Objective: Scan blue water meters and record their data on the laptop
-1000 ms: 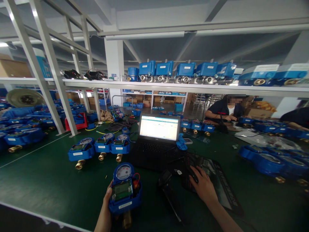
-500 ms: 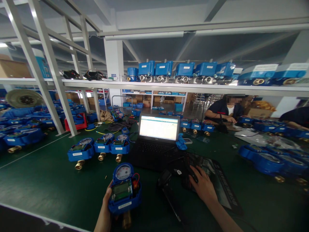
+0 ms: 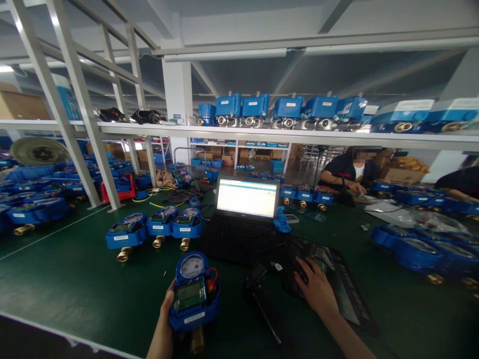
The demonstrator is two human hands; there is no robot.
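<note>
My left hand [image 3: 164, 319] grips the left side of a blue water meter [image 3: 195, 294]. Its round dial, small display, red wire and brass fitting face up and toward me; the fingers beneath it are hidden. My right hand [image 3: 318, 286] is closed over a black computer mouse [image 3: 301, 271] on a dark printed mouse pad [image 3: 346, 284]. Between the two hands lies a black handheld barcode scanner [image 3: 262, 299]. Behind it stands an open laptop [image 3: 245, 199] with a lit screen showing a pale table-like page, too small to read.
More blue meters [image 3: 127, 232] stand left of the laptop, and others [image 3: 422, 252] lie at the right. A blue cloth [image 3: 281, 220] sits beside the screen. Overhead runs a shelf [image 3: 239, 130] bearing boxed units. A co-worker [image 3: 350, 172] sits across the bench; another person's arm shows at far right.
The view has shifted very slightly. My hands, the meter and the mouse keep practically the same places. Across the bench, the co-worker's hands have moved a little.
</note>
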